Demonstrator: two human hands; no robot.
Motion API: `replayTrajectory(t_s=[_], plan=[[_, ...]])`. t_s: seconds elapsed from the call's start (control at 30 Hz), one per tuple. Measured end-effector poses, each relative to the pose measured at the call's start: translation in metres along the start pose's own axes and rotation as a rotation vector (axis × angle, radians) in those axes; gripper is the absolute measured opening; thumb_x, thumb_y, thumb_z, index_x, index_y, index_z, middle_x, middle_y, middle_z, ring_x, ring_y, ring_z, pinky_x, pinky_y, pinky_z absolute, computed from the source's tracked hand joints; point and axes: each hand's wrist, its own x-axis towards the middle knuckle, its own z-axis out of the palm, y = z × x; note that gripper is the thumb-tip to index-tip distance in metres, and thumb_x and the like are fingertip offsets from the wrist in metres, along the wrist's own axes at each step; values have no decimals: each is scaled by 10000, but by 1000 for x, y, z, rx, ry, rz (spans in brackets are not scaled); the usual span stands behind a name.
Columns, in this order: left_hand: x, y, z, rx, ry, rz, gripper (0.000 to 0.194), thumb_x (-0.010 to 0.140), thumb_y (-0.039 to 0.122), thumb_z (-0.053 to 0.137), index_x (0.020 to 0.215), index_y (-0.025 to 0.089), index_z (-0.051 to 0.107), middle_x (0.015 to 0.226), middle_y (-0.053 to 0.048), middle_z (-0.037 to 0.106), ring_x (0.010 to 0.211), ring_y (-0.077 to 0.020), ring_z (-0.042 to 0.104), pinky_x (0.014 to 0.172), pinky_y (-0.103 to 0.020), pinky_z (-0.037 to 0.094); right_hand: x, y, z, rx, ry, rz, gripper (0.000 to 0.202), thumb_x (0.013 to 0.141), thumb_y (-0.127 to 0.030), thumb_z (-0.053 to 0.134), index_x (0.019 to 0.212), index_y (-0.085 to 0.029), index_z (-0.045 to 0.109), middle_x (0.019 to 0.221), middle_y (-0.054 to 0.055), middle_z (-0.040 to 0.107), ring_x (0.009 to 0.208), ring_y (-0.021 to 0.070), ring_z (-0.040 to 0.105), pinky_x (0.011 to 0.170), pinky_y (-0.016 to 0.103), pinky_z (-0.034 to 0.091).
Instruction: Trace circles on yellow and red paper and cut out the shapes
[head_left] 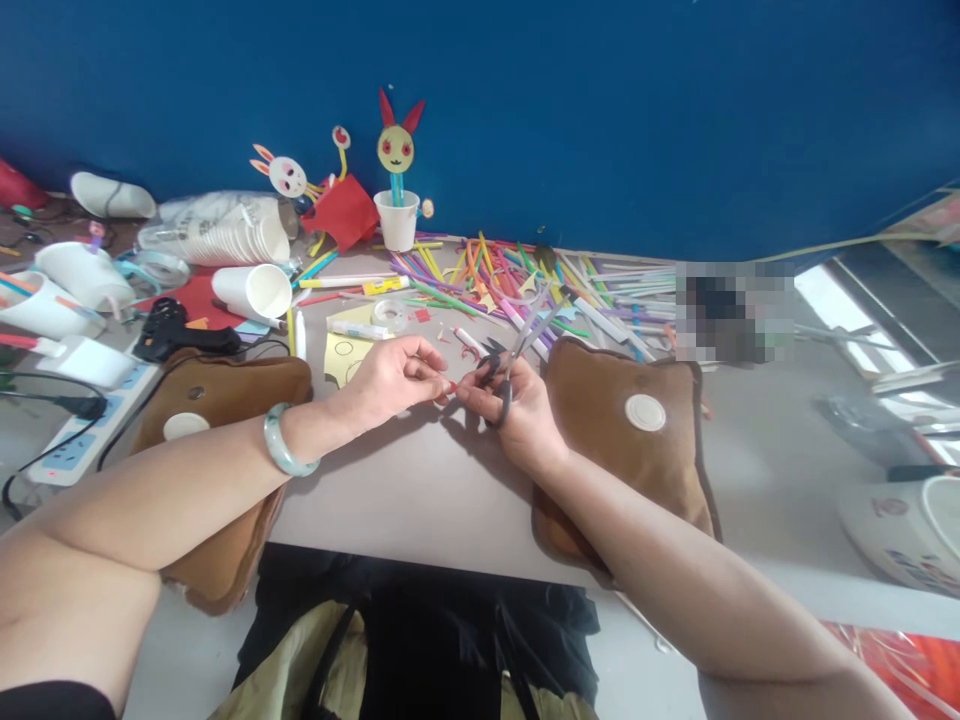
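Note:
Above the front middle of the table, my two hands meet at their fingertips. A tiny red piece (451,387) shows between them, too small to tell its exact shape. My left hand (394,378) is closed in a pinch on that piece. My right hand (517,410) is closed around the handles of a pair of scissors (529,325), whose blades point up and away from me. The thumb and a finger of that hand also touch the red piece. Behind the left hand lies a yellow sheet (341,370) with outlines drawn on it.
Brown cushions (622,400) lie under both forearms. Many coloured sticks (480,275) and markers are spread along the blue wall. A rabbit-faced figure stands in a paper cup (397,222). A black glue gun (180,332) and power strip (90,425) are left; a white pot (907,530) is right.

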Motion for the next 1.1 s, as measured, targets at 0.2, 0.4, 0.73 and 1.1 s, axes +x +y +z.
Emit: replayTrajectory(t_s=[0.2,0.4,0.73,1.1], plan=[[0,0,0,-11,-14,-3,272,663,240,818,822,175,607,640,-16,733,604,-171,712,575,-267,541,-1,0,0,-6,0,-14,495,637,-436,883,869,-223,501,796,-29,691,474,80,545,408,218,438],[-1,0,1,-65,-70,-16,251,678,205,799,821,171,596,624,-13,729,604,-170,715,613,-278,570,-1,-1,1,-37,1,-7,472,652,-435,870,865,-218,510,803,-14,700,512,89,564,438,221,434],[-1,-1,1,-175,-116,-60,174,775,190,727,908,152,623,735,-41,758,671,-167,741,667,-280,602,0,-2,-1,-1,0,24,461,630,-381,879,864,-224,514,760,-33,676,538,99,553,483,241,421],[-1,-6,0,-142,-189,-112,219,775,265,798,871,118,668,767,-73,766,648,-160,732,643,-272,602,6,3,-4,53,12,35,431,597,-349,889,820,-211,548,697,-50,645,560,107,572,552,261,466]])
